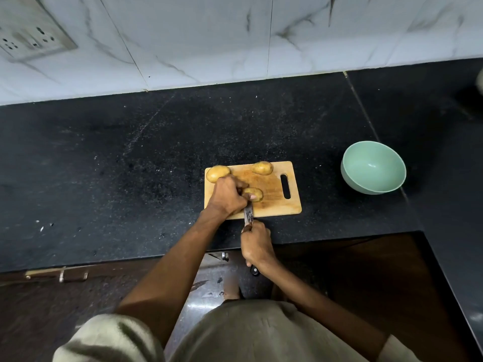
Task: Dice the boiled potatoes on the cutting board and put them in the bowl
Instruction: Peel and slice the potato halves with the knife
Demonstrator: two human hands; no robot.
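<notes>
Dim and soft overall, brightest on the wall (209, 35) far beyond the fingers (252, 197), dark over the counter (104, 165) around them, glare low on the floor (201, 304), edges bowed and blurred.

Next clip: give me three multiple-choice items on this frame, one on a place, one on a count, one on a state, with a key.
1. Where is the bowl?
A. On the counter, right of the board
B. On the board
C. Left of the board

2. How many potatoes are on the board?
A. One
B. Three
C. Five

3. What is in the bowl?
A. Diced potato
B. Water
C. Nothing

Key:
1 A: it stands apart on the black counter, to the board's right.
2 B: one under the left hand, two at the far edge.
3 C: its green inside is bare; the right hand holds the knife at the first potato.
</notes>
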